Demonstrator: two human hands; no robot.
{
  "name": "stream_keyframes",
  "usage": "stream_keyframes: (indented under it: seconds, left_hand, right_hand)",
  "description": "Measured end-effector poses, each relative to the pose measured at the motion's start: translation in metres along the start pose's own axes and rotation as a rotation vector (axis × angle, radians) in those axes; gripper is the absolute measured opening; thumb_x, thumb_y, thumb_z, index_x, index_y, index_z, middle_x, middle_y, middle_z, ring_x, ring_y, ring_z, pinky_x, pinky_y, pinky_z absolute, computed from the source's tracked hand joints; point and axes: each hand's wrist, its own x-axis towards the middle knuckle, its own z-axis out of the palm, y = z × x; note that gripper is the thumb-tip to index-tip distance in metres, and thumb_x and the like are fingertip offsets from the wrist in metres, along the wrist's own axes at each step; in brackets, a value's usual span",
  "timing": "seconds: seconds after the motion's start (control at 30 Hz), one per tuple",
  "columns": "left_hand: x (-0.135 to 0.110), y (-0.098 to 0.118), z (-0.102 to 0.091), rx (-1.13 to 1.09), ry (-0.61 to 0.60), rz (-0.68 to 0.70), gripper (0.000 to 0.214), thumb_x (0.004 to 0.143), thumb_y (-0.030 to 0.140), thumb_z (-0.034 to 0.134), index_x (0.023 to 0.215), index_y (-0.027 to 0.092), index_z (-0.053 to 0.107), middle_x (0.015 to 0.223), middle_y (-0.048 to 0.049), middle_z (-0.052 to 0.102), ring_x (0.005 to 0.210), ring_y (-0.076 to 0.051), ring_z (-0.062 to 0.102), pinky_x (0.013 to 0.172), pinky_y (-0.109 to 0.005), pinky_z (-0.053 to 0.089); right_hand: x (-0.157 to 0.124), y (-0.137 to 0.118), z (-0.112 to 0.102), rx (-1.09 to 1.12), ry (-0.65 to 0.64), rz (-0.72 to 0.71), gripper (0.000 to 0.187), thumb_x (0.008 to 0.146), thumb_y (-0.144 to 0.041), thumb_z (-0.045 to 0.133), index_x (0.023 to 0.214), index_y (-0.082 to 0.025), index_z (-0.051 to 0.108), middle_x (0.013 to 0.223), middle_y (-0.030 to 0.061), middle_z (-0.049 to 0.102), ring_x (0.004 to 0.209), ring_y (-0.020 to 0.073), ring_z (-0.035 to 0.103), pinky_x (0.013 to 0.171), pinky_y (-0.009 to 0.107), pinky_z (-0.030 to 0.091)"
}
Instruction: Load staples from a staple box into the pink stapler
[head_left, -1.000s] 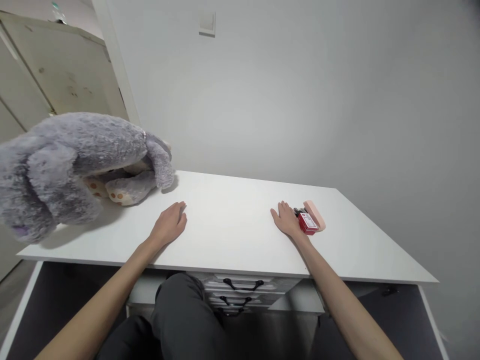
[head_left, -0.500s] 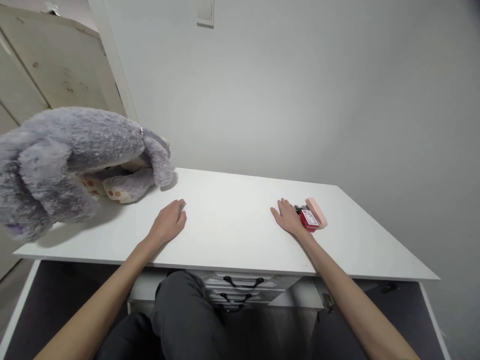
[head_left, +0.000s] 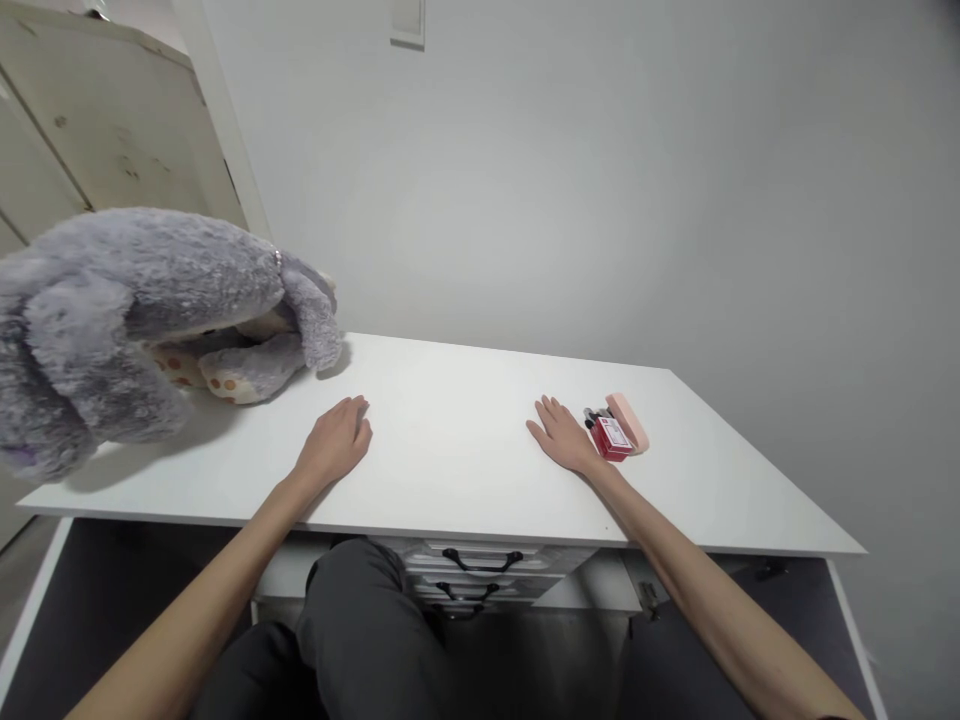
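My left hand (head_left: pixel 334 441) lies palm down on the white desk (head_left: pixel 450 440), fingers loosely together and flat, holding nothing. My right hand (head_left: pixel 561 437) rests flat on the desk too, fingers spread, just left of a small red box (head_left: pixel 611 440) and a pink stapler (head_left: pixel 628 422). A narrow gap separates that hand from the red box. A large grey plush toy (head_left: pixel 135 310) lies on the desk's left end, well left of my left hand.
A grey wall stands right behind the desk. Drawers with black handles (head_left: pixel 480 565) sit under the desk above my dark-trousered knee (head_left: pixel 360 610). A cream cabinet (head_left: pixel 82 130) stands at the far left.
My right hand has slid slightly left, away from the red box. The view has shifted a little; my left hand stays put.
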Motion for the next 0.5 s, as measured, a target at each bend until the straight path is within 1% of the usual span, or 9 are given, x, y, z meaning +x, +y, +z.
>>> stream_keyframes:
  seconds: [0.1, 0.2, 0.27, 0.37, 0.5]
  left_hand:
    - [0.000, 0.001, 0.001, 0.027, -0.004, 0.000, 0.047, 0.100, 0.029, 0.038, 0.140, 0.012, 0.059, 0.144, -0.0197, 0.066, 0.136, -0.034, 0.062, 0.118, -0.051, 0.048]
    - [0.000, 0.001, 0.004, 0.081, -0.015, 0.009, 0.049, 0.101, 0.028, 0.037, 0.140, 0.011, 0.061, 0.151, -0.0196, 0.063, 0.145, -0.034, 0.056, 0.123, -0.051, 0.044]
    - [0.000, 0.000, 0.007, 0.114, -0.023, 0.021, 0.051, 0.102, 0.027, 0.036, 0.141, 0.010, 0.063, 0.156, -0.0192, 0.059, 0.150, -0.035, 0.051, 0.125, -0.051, 0.041]
    - [0.000, -0.001, 0.012, 0.139, -0.028, 0.029, 0.053, 0.103, 0.028, 0.035, 0.144, 0.009, 0.063, 0.159, -0.0187, 0.057, 0.153, -0.034, 0.048, 0.127, -0.051, 0.038]
    - [0.000, -0.002, 0.014, 0.150, -0.031, 0.022, 0.055, 0.103, 0.029, 0.035, 0.147, 0.009, 0.063, 0.161, -0.0184, 0.056, 0.154, -0.034, 0.047, 0.128, -0.051, 0.038]
  right_hand:
    - [-0.002, -0.002, -0.001, 0.001, -0.004, -0.002, 0.085, 0.110, -0.065, 0.017, 0.170, -0.006, 0.032, 0.180, 0.0190, 0.021, 0.169, 0.0313, 0.013, 0.136, 0.048, 0.012]
    - [-0.005, -0.009, -0.002, 0.005, -0.012, -0.037, 0.089, 0.109, -0.069, 0.014, 0.170, -0.007, 0.031, 0.180, 0.0180, 0.020, 0.169, 0.0311, 0.012, 0.136, 0.047, 0.011]
    - [-0.006, -0.018, -0.003, 0.000, -0.025, -0.063, 0.091, 0.109, -0.070, 0.012, 0.171, -0.006, 0.031, 0.181, 0.0173, 0.019, 0.170, 0.0306, 0.011, 0.137, 0.046, 0.009]
    - [-0.006, -0.035, -0.004, -0.008, -0.045, -0.080, 0.093, 0.108, -0.071, 0.011, 0.171, -0.005, 0.029, 0.181, 0.0171, 0.017, 0.170, 0.0313, 0.009, 0.137, 0.047, 0.005]
    - [0.000, -0.052, -0.005, -0.006, -0.068, -0.069, 0.093, 0.107, -0.073, 0.012, 0.172, -0.008, 0.027, 0.182, 0.0138, 0.014, 0.170, 0.0300, 0.004, 0.137, 0.047, 0.003]
